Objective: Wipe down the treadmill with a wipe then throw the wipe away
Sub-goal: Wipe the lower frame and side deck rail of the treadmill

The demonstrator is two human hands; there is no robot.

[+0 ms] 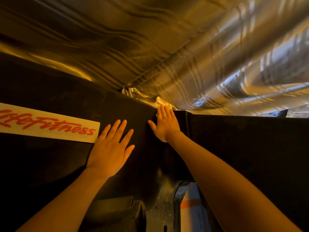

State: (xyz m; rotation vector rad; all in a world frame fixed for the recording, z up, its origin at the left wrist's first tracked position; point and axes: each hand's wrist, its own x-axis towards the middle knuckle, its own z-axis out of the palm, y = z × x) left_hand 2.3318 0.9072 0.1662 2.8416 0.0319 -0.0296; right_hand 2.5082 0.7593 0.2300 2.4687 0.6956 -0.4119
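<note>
A person's right hand [164,125] presses flat, fingers straight, on a crumpled white wipe [163,104] at the top edge of the black treadmill [66,101]; the left hand [111,148] lies spread beside its red-lettered label [48,123].

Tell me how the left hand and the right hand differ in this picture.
The left hand lies flat and bare beside the Life Fitness label; the right hand reaches farther, to the treadmill's top edge, pressing a white wipe. Both have straight fingers on the treadmill.
</note>
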